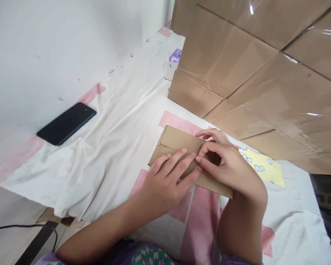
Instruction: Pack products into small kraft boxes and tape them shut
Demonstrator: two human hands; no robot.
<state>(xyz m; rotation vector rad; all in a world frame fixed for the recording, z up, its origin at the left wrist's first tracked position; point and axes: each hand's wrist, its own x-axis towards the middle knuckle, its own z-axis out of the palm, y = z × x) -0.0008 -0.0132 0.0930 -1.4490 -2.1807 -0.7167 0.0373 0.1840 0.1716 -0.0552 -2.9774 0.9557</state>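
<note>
A flat brown cardboard box (179,137) lies on the cloth in front of me, with a flap seam running along its top face. My left hand (171,176) rests on the near left part of the box, fingers spread and lying flat. At the middle of the box, my right hand (223,158) has thumb and index finger pinched together against the top face. Whatever is between those fingertips, if anything, is too small to make out. Its other fingers reach over the far edge of the box. Right of my right hand is a yellow sheet (277,173) with several small white, blue-edged labels.
Stacked cardboard cartons (251,73) in clear film rise at the back right. A black phone (66,123) lies on the left of the wrinkled white-and-pink cloth (121,121), near the white wall (57,44). A small white-and-purple box (171,68) stands beside the cartons.
</note>
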